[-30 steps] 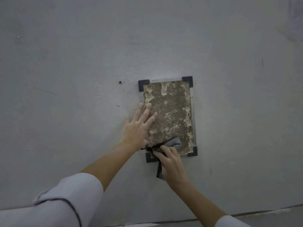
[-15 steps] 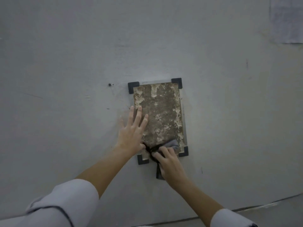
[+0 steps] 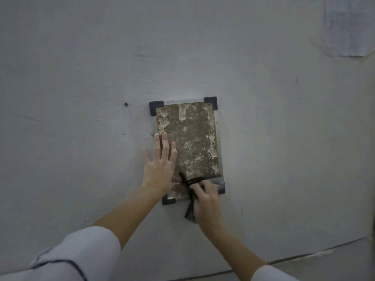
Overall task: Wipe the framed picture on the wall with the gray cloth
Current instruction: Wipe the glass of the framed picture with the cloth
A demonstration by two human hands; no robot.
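Right hand [image 3: 205,201] fingers [image 3: 199,188] curled and clenched on the cloth [image 3: 216,182], pressing it against the picture [image 3: 190,147] at its bottom right corner. Gray cloth bunched under the knuckles; a bit fans out toward the frame's lower right corner bracket [image 3: 222,191], and a dark tail [image 3: 189,213] hangs below the frame's bottom edge, beside the wrist. A dark strand of the cloth also runs up-left from the fingers across the picture's lower part.

Left hand [image 3: 160,169] fingers [image 3: 164,145] released, spread flat, holding nothing. Palm flat on the picture's left edge, lower half; fingertips point up, some on the picture face, the outermost on the bare wall [image 3: 81,78]. The two hands are close, not touching as far as I can tell.

Picture: portrait rectangle mounted flat on the wall, tilted slightly (top leaning left). Mottled brown face with pale patches. Black brackets at the corners: top left [image 3: 155,107], top right [image 3: 211,102], bottom left [image 3: 168,200], bottom right partly behind the cloth.

Both forearms bare, rising from the bottom of the view; pale sleeves, left [image 3: 81,254] and right [image 3: 269,273], at the bottom edge.

Wall is gray with scuffs. Small dark hole or screw [image 3: 126,104] left of the picture's top left corner (too small to tell which). Pale paper sheet [image 3: 345,27] at the wall's top right. A seam [image 3: 304,256] runs along the wall's bottom right.
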